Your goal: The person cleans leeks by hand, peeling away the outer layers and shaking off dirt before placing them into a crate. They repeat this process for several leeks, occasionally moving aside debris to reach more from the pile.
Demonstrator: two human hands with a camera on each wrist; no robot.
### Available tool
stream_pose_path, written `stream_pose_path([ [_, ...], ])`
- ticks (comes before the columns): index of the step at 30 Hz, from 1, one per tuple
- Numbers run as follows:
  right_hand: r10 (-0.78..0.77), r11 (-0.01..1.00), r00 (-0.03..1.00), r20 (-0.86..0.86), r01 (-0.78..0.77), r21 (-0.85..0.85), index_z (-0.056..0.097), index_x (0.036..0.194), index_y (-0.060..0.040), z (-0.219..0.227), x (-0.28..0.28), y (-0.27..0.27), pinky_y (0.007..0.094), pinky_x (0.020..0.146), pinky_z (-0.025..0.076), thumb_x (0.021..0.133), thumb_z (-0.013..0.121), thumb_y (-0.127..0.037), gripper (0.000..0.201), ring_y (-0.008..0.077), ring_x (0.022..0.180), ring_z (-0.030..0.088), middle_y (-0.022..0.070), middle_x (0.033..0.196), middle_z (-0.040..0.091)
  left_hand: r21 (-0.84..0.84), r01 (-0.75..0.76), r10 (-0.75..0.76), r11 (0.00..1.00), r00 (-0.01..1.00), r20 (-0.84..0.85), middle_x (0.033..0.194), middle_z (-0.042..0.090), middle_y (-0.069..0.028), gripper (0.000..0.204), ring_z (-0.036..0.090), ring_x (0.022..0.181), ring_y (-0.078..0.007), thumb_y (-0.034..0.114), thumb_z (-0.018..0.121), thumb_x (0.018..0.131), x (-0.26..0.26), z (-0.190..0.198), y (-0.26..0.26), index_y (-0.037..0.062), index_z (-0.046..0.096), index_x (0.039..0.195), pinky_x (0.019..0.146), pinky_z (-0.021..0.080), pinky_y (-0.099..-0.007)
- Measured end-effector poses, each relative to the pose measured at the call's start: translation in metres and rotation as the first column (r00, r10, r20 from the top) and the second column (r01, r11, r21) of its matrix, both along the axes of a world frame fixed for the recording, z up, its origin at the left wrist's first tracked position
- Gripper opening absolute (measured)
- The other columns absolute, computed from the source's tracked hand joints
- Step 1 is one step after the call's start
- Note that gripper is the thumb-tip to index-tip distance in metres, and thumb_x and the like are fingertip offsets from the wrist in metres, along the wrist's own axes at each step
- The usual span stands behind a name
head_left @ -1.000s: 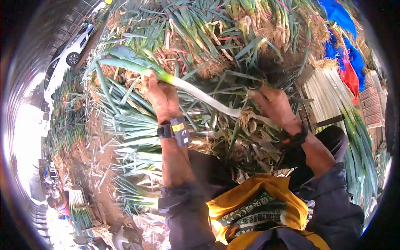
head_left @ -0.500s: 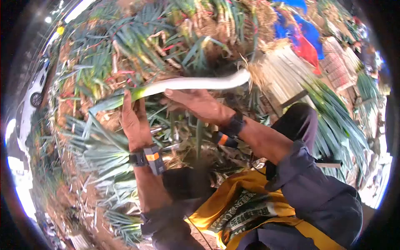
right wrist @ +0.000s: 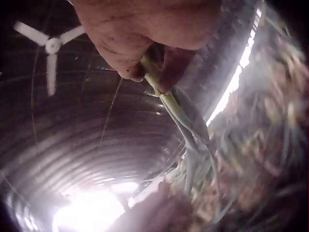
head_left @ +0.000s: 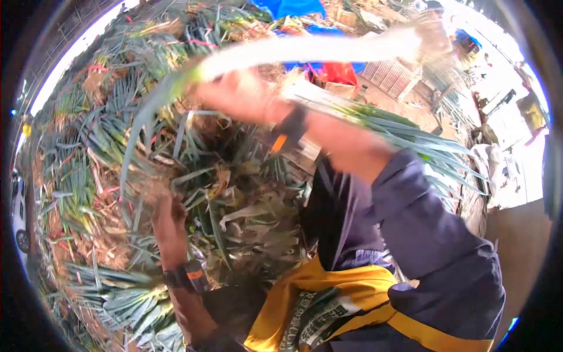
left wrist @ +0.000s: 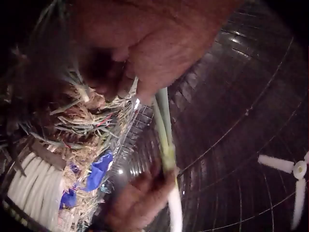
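My right hand [head_left: 240, 97] grips a long leek [head_left: 316, 50] near where its white stalk turns green. The blurred root end points right, and the green leaves droop to the left. In the right wrist view the thumb and fingers close round the leek's pale green neck [right wrist: 169, 99]. My left hand [head_left: 169, 217] is lower left, blurred and apart from the stalk in the head view, its fingers loosely bent above the piled leeks. The left wrist view has the right hand [left wrist: 140, 203] on the leek below the left hand.
Piled leeks with roots [head_left: 105, 141] cover the left side. Loose leaves and husks [head_left: 258, 223] lie before my knees. A bundle of leeks [head_left: 404, 132] stands to the right, near a red cloth [head_left: 340, 73] and a crate [head_left: 393, 76]. A yellow apron [head_left: 352, 281] covers my lap.
The left hand has let go of the leek and dropped away. My right hand has taken the neck and raised the leek up and rightward, while the head view has turned right.
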State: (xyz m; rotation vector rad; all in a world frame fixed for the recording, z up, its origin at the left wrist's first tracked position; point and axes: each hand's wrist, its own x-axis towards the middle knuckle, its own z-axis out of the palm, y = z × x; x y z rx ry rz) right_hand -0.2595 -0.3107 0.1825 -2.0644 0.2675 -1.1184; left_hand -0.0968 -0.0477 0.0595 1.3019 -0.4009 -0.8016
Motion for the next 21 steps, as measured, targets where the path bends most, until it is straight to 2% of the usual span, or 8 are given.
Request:
stream_pose_path([
  [2,-0.318,0.875,0.948,-0.014,0.288,-0.388,0.077,0.101,-0.0072,0.061,-0.067,-0.06,0.0361,0.049,0.049,0.089,0.071,-0.031,0.027,0.0163,0.049,0.057,0.0075,0.061,0.066,-0.002,0.06,-0.06,0.998,0.998,-0.014,0.094,0.063,-0.0016,0.026,0.055,0.078,-0.0087,0.029,0.062,0.103,-0.013,0.003,-0.01,0.0041,0.066,0.108,0.071,0.046,-0.0242],
  [4,-0.647,0.669,0.751,-0.13,0.478,-0.569,0.073,0.095,0.0003,0.123,-0.132,-0.078,0.0503,0.075,0.057,0.087,0.064,-0.031,0.034,0.0431,0.088,0.07,0.0266,0.093,0.071,0.001,0.047,-0.046,0.999,0.988,-0.148,0.096,0.066,-0.0014,0.02,0.058,0.079,-0.0081,0.024,0.065,0.101,0.0,-0.03,-0.027,0.0062,0.067,0.11,0.07,0.047,-0.024],
  [6,-0.914,0.407,0.199,-0.355,0.457,-0.791,0.072,0.103,0.0013,0.161,-0.178,-0.091,0.0502,0.076,0.057,0.087,0.065,-0.032,0.038,0.0424,0.087,0.071,0.0271,0.093,0.071,-0.002,0.053,-0.053,0.999,0.979,-0.195,0.097,0.067,-0.0012,0.018,0.059,0.08,-0.0078,0.023,0.067,0.1,0.0,-0.047,-0.041,0.0074,0.067,0.11,0.069,0.047,-0.0236],
  [7,-0.941,0.282,0.265,-0.211,0.268,-0.921,0.073,0.101,0.0014,0.152,-0.218,-0.122,0.05,0.075,0.058,0.086,0.066,-0.033,0.038,0.0433,0.085,0.071,0.0276,0.092,0.071,-0.005,0.13,-0.129,0.992,0.975,-0.184,0.096,0.068,-0.0009,0.019,0.06,0.08,-0.0077,0.026,0.069,0.1,0.009,-0.066,-0.05,0.0088,0.068,0.108,0.069,0.047,-0.0231],
  [8,-0.941,0.318,0.135,-0.309,0.051,-0.947,0.073,0.102,0.0017,0.155,-0.245,-0.119,0.0524,0.076,0.058,0.085,0.066,-0.032,0.038,0.04,0.083,0.073,0.0267,0.09,0.072,0.039,0.141,-0.132,0.989,0.976,-0.174,0.095,0.068,-0.0007,0.019,0.06,0.08,-0.0076,0.027,0.069,0.099,0.002,-0.066,-0.056,0.0091,0.068,0.107,0.069,0.047,-0.0232],
  [10,-0.743,0.5,0.431,-0.513,-0.152,-0.852,0.074,0.102,-0.0091,0.118,-0.305,-0.144,0.0442,0.061,0.055,0.081,0.068,-0.023,0.025,0.031,0.07,0.07,0.0157,0.08,0.071,0.12,0.159,-0.138,0.98,0.977,-0.161,0.093,0.068,-0.0003,0.019,0.059,0.079,-0.0075,0.028,0.069,0.099,-0.018,-0.066,-0.07,0.0097,0.067,0.105,0.068,0.047,-0.0234],
  [12,-0.585,0.81,-0.048,-0.81,0.009,-0.586,0.071,0.095,-0.004,0.086,-0.298,-0.094,0.05,0.073,0.055,0.077,0.07,-0.023,0.026,0.0368,0.075,0.067,0.0169,0.078,0.067,0.183,0.231,-0.204,0.956,0.967,-0.154,0.091,0.067,0.001,0.02,0.059,0.078,-0.0075,0.03,0.067,0.101,-0.03,-0.07,-0.083,0.0103,0.067,0.104,0.068,0.048,-0.0233],
  [21,-0.371,0.918,0.135,-0.919,-0.095,-0.385,0.066,0.086,0.0074,-0.076,-0.314,-0.081,0.0536,0.074,0.053,0.082,0.064,-0.028,0.035,0.0435,0.077,0.067,0.0273,0.086,0.066,0.366,0.264,-0.328,0.892,0.936,0.124,0.103,0.068,-0.0044,0.036,0.061,0.089,-0.0116,0.034,0.067,0.098,-0.086,-0.11,-0.143,0.0058,0.066,0.12,0.076,0.05,-0.0325],
])
